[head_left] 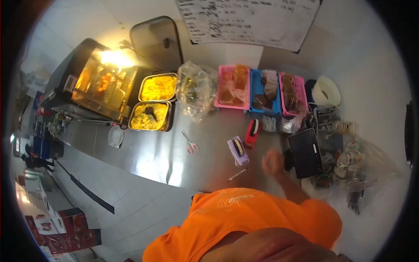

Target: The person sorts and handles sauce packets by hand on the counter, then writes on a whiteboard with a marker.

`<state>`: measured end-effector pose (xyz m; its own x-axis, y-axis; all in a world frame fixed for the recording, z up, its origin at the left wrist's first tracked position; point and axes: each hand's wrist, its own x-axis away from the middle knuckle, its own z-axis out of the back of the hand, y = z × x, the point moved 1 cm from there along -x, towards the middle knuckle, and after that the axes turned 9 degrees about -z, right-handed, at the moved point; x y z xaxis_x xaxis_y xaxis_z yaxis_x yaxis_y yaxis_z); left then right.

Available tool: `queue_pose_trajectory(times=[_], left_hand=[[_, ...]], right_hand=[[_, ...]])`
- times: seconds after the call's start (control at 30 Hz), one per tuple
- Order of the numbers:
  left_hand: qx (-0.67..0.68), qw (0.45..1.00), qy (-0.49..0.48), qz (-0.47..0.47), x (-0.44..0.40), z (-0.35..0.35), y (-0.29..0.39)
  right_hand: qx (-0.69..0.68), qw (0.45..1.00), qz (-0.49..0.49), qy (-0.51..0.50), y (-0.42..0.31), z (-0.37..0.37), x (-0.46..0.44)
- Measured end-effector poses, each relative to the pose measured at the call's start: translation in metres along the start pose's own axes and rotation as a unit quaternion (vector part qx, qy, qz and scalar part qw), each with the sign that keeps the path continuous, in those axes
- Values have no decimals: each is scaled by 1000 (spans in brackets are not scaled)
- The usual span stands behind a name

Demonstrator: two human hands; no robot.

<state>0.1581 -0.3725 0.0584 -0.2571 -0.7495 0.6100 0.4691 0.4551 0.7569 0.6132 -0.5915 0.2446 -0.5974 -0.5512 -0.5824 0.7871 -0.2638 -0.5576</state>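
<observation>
My right hand point(273, 163) is over the metal table point(209, 174), left of a dark tablet point(305, 153). Motion blurs its fingers, and nothing can be made out in them. To its left are a purple tape dispenser point(238, 150), a red one point(252, 133) and a thin pen point(238, 174). Pink-handled scissors point(190, 144) lie farther left. My left hand is not in view; only the orange left sleeve shows at the bottom.
Two trays of yellow food point(158, 88) stand beside a lit display case point(102, 85). Pink point(232, 105) and blue point(264, 109) baskets with packets line the back. Plastic bags point(196, 89) and a white bowl point(326, 92) are nearby. A whiteboard point(253, 22) hangs above.
</observation>
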Motion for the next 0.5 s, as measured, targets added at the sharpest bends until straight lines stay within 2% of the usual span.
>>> queue_pose_trajectory(times=[0.03,0.07,0.1,0.13,0.17,0.23,0.27,0.33,0.5], left_hand=[[13,1000,10,5,1,14,-9],[24,999,21,12,4,30,-21],[37,999,31,19,6,46,-30],[45,998,40,26,9,62,-41],[54,997,48,32,12,81,-52],[72,995,59,41,18,117,-73],[82,993,67,43,21,137,-84],[98,991,79,43,29,176,-103],[136,985,97,44,43,276,-146]], right_hand=[[-27,996,-67,-55,-10,-8,69],[-29,931,-322,-168,-34,-5,130],[-12,924,-365,-118,-39,-11,211],[-1,881,-458,-122,-49,-14,271],[17,810,-566,-153,-60,-12,313],[15,694,-685,-222,-80,-17,368],[9,648,-718,-253,-87,-23,387],[-8,620,-731,-286,-101,-40,398],[-27,657,-681,-321,-123,-92,394]])
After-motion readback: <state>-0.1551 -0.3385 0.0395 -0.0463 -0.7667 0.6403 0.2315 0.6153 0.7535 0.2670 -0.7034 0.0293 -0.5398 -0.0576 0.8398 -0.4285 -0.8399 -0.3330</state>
